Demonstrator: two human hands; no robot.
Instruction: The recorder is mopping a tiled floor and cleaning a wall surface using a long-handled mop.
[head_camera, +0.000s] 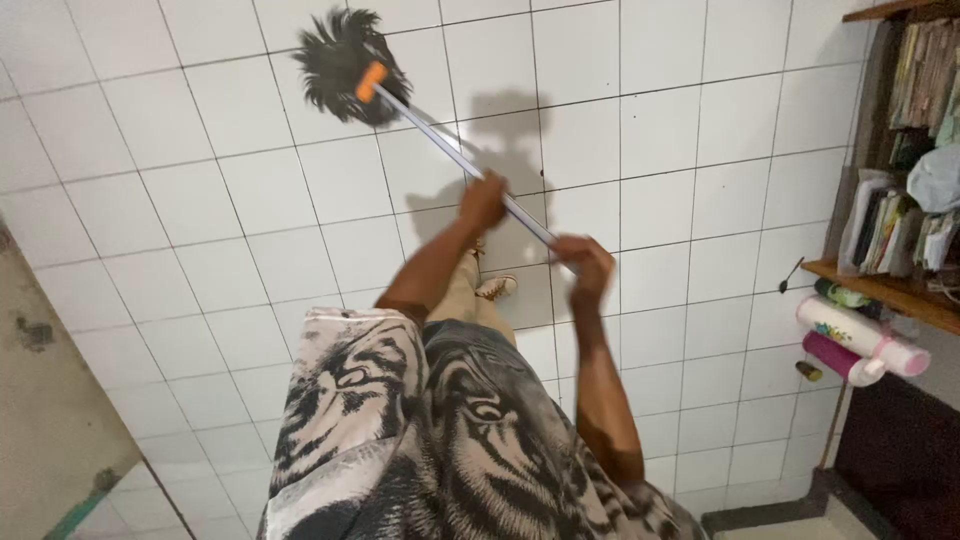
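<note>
Head camera, looking down: a person grips a mop (350, 68) by its pale handle (455, 155), both hands on the shaft. The left hand (483, 202) is clenched around the handle partway along it; the right hand (582, 262) is wrapped around the near end, fingers (572, 268) curled over it. The handle runs up and away from the fingers toward the upper left, ending in an orange collar (371, 81) and the dark, shaggy mop head, which sits on the white tiled floor (200, 200) well beyond the left hand. The head is blurred. The arms' shadow (500, 140) falls on the tiles just past the left hand. Below the fingers, a tiger-print shirt (430, 440) fills the lower frame, with a shoe (497, 288) on the tiles between the two hands. Off to the right of the right hand, a wooden shelf (885, 290) carries books, and pink-and-white bottles (860, 345) lie under it.
</note>
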